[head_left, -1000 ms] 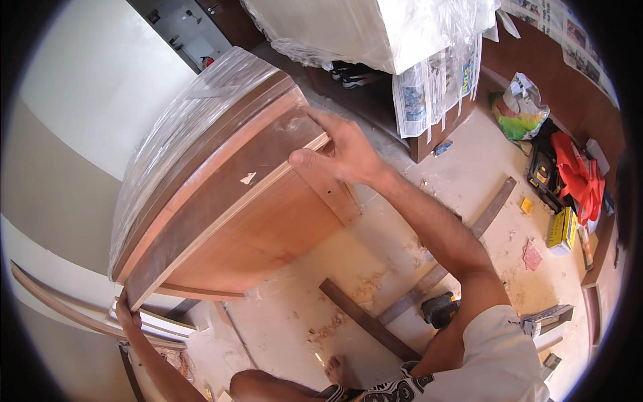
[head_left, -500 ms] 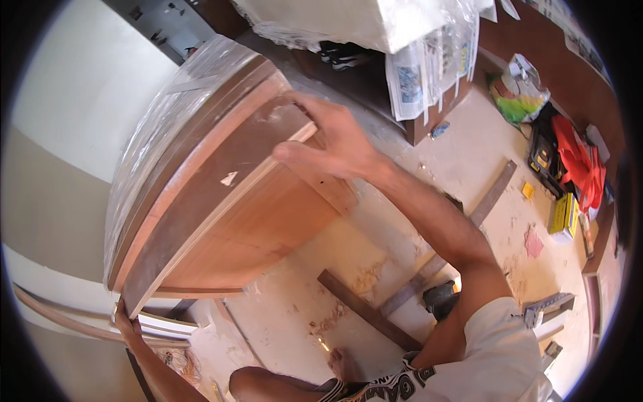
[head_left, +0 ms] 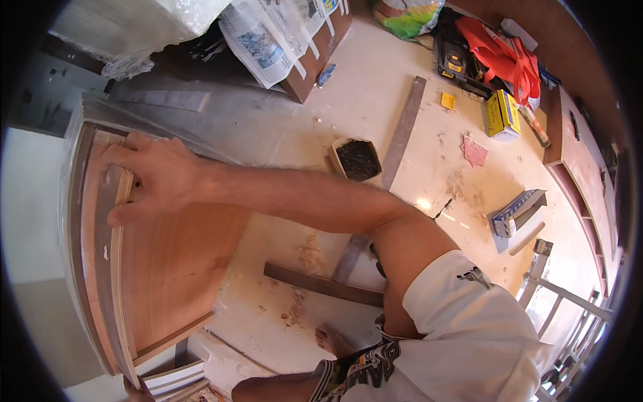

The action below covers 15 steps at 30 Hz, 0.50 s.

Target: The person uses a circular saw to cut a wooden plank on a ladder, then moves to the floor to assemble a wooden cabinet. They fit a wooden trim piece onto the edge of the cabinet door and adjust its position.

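Observation:
A framed wooden panel (head_left: 181, 268) stands on edge at the left, its reddish-brown face toward the middle of the floor. My right hand (head_left: 161, 177) is clasped over its far upper corner, with the thumb on the near side of the light edge strip and the fingers over the top. Low at the left, my left hand (head_left: 137, 390) holds the panel's near end; only a small part of that hand shows. Right behind the panel is a plastic-wrapped brown piece (head_left: 79, 144).
Wooden strips (head_left: 321, 285) lie across the dusty floor. A small box of dark screws or nails (head_left: 358, 159) is beyond my forearm. Farther right are a yellow box (head_left: 502, 115), a red bag (head_left: 502, 57), a blue-and-white carton (head_left: 519, 213) and a metal frame (head_left: 569, 291). A newspaper-covered cabinet (head_left: 268, 40) stands at the back.
My view has swung to the right, so the panel and both hands now appear farther left. Both hands keep hold of the panel. The box of dark screws or nails has come into sight.

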Motion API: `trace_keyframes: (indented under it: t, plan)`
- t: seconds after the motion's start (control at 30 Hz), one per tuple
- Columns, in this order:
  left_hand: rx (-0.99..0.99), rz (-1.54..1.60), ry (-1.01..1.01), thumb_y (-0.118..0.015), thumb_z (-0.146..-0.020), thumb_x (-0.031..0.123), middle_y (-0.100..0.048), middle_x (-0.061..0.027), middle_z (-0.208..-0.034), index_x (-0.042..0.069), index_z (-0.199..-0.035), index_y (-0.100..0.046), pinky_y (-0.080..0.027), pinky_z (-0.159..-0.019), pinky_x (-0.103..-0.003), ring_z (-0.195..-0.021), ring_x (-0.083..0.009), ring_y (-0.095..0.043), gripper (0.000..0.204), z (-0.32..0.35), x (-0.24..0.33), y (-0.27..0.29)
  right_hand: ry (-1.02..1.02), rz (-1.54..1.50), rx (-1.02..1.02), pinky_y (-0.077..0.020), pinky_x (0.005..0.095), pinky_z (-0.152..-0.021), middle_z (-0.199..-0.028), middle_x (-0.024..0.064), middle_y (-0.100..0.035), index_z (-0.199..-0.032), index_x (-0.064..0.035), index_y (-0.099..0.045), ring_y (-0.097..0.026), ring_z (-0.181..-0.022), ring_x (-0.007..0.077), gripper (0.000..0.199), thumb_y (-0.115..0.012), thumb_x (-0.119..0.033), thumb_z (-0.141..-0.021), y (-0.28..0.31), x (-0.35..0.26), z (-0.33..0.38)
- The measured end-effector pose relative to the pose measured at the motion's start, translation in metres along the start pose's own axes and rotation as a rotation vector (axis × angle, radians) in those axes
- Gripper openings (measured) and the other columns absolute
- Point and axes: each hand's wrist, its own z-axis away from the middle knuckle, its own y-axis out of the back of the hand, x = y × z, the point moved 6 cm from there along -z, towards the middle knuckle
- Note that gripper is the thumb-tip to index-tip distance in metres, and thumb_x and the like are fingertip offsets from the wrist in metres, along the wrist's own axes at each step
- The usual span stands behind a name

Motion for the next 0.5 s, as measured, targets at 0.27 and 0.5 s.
trace_keyframes:
  t: [0.27, 0.5]
  plan:
    - [0.398, -0.546, -0.658, -0.066, -0.103, 0.048, -0.077, -0.0227, -0.101, -0.003, -0.11, -0.077, -0.06, -0.076, -0.045, -0.092, -0.0364, -0.075, 0.052, 0.242, 0.262, -0.129, 0.046, 0.048, 0.122, -0.0496, 0.0548, -0.091, -0.126, 0.0242, -0.058, -0.145, -0.0147, -0.053, -0.064, -0.106, 0.044, 0.098, -0.084, -0.064, -0.066, -0.02, 0.011, 0.0]
    - [-0.003, -0.525, -1.546, -0.071, -0.097, 0.055, -0.074, -0.0203, -0.125, 0.002, -0.137, -0.067, -0.058, -0.092, -0.041, -0.107, -0.0328, -0.073, 0.067, 0.424, 0.361, -0.262, -0.077, 0.009, 0.003, -0.0469, 0.0562, -0.103, -0.141, 0.0247, -0.054, -0.146, -0.0133, -0.054, -0.058, -0.122, 0.0469, 0.104, -0.087, -0.064, -0.063, -0.004, 0.011, 0.013]
